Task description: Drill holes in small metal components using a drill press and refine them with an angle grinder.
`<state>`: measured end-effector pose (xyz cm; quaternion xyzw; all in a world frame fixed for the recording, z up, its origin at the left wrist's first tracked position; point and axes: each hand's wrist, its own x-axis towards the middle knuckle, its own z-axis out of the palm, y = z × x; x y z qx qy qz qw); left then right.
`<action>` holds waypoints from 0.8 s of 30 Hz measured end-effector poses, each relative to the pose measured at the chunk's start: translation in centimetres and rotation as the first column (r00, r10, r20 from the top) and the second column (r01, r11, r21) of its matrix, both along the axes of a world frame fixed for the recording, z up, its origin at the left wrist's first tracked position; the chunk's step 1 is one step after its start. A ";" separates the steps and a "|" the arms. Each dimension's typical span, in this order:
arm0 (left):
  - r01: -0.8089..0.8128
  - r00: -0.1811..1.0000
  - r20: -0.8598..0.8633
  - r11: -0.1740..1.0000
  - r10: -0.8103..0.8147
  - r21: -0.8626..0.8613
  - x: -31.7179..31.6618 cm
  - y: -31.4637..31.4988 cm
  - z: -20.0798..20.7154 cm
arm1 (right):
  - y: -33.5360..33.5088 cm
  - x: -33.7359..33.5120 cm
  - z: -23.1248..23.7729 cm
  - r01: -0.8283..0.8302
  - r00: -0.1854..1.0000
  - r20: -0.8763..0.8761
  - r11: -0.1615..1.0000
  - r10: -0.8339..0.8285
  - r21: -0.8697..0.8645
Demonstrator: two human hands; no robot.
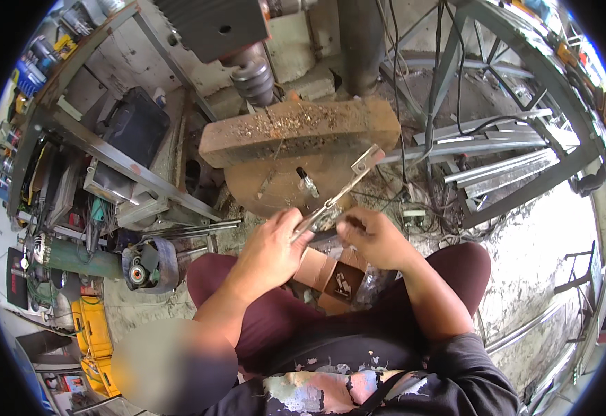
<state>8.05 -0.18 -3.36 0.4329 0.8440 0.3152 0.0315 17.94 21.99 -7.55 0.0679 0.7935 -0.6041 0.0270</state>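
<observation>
My left hand (273,251) is closed round the near end of a thin metal bar (345,191), which slants up to the right. At its far tip the bar carries a small flat plate with a hole. Just right of the bar, my right hand (374,239) has its fingers curled together; what they hold, if anything, is too small to make out. A small shiny metal piece with a dark tip (307,182) rests on the round rusty plate (247,186) beyond my hands. Between my legs sits an open cardboard box (314,267) with small metal parts inside.
A drill press head (213,28) with its chuck (253,78) overhangs a thick rusty block (299,132) strewn with shavings. Metal racks flank me, with lengths of metal profile (504,170) and hanging cables at right. A bucket of tools (149,265) stands at left.
</observation>
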 end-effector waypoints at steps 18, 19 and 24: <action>-0.325 0.945 -0.216 0.793 0.246 -0.515 -9.7 -0.3 7.7 | -2.9 -11.6 30.3 0.682 0.542 -0.840 0.589 -0.008 0.434; -0.371 0.928 -0.216 0.820 0.304 -0.436 -9.8 -0.3 8.8 | -3.4 -11.8 30.6 0.706 0.554 -0.832 0.548 -0.031 0.449; -0.529 0.847 -0.192 0.815 0.495 -0.234 -13.0 -2.3 8.1 | -4.7 -11.0 28.2 0.647 0.591 -0.787 0.686 -0.177 0.332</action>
